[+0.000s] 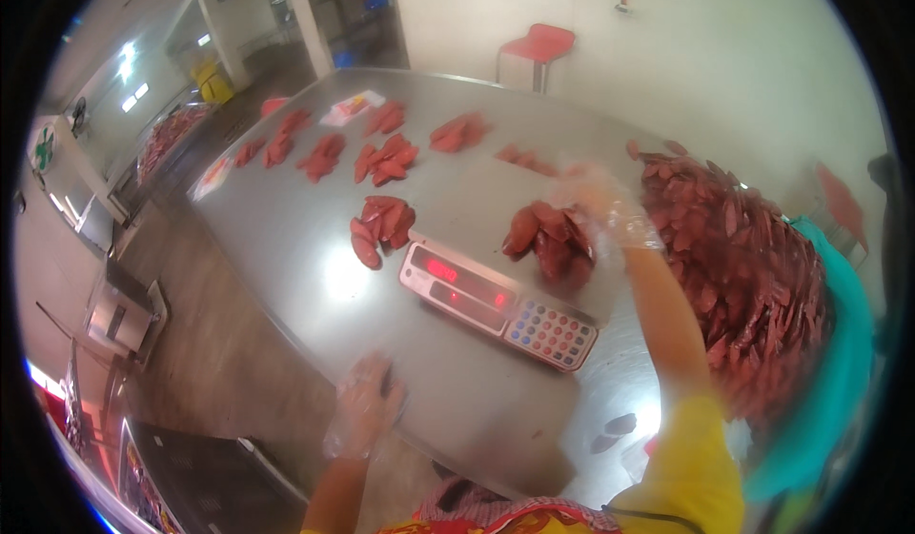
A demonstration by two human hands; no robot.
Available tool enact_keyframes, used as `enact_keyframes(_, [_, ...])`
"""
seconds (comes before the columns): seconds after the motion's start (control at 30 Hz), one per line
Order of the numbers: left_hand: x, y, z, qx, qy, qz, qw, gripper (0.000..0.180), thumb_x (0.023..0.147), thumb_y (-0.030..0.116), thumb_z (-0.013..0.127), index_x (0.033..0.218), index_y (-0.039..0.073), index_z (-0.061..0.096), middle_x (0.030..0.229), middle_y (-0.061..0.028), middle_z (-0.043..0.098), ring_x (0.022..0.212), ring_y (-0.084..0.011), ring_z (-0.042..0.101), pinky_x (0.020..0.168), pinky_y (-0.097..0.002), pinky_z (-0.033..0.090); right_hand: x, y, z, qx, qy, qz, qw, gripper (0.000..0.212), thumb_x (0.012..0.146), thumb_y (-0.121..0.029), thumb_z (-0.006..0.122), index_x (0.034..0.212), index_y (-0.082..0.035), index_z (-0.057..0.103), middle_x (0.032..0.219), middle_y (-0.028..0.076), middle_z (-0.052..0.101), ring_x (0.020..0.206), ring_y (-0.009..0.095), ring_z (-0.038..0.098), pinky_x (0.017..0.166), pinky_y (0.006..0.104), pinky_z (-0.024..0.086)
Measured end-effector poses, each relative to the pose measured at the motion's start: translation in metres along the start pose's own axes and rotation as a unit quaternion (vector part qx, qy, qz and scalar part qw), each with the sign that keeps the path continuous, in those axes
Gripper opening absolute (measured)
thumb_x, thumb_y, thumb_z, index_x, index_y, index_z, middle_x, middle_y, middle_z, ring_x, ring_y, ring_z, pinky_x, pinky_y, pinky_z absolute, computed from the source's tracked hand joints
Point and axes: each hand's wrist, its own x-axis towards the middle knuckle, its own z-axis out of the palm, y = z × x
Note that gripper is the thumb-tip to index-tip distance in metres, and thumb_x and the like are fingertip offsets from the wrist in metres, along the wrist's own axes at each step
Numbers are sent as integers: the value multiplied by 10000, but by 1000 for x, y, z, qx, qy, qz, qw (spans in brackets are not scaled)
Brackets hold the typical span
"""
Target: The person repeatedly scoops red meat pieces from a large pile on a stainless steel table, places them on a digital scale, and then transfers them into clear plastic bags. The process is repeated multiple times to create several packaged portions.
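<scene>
My right hand [593, 199], in a clear plastic glove, reaches over the scale from the right. It is beside a heap of short dark red sausage-like pieces [548, 239] on the plate; motion blurs its fingers, so I cannot tell if they hold any. The digital scale [500, 303] has a lit red display and a keypad facing me. My left hand [367, 405], also gloved in clear plastic, is at the table's near left edge, fingers loosely apart and nothing visible in them. Left of the scale lies a small bunch of the same pieces [381, 227].
Several more small bunches [386, 161] are spread over the far part of the steel table [286, 277]. A large mound of red pieces [729, 267] fills the right side, bordered by teal cloth or plastic [843, 324]. Beyond the far edge stands a red stool [540, 43].
</scene>
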Motion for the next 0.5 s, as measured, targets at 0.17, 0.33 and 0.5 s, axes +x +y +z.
enact_keyframes(0.17, [1, 0, -3, -9, -3, 8, 1000, 482, 892, 307, 698, 1325, 105, 638, 1457, -169, 581, 1349, -401, 512, 1140, -509, 347, 19, 25, 9, -295, 8, -217, 931, 338, 811, -329, 742, 1021, -67, 707, 937, 150, 692, 890, 285, 685, 768, 418, 526])
enact_keyframes(0.33, [0, -1, -3, -6, 3, 13, 1000, 476, 889, 294, 698, 1316, 93, 639, 1454, -170, 581, 1345, -401, 513, 1132, -508, 351, 15, 21, -4, -498, -23, -187, 846, 317, 845, -356, 695, 1002, -83, 739, 978, 154, 720, 924, 358, 686, 809, 452, 540])
enact_keyframes(0.5, [0, -2, -1, 0, 7, 12, 1000, 464, 894, 288, 695, 1313, 97, 637, 1447, -168, 585, 1343, -394, 518, 1131, -493, 354, -5, 9, 11, -353, -61, -229, 905, 277, 885, -319, 662, 980, -78, 759, 939, 148, 735, 910, 341, 705, 786, 471, 547])
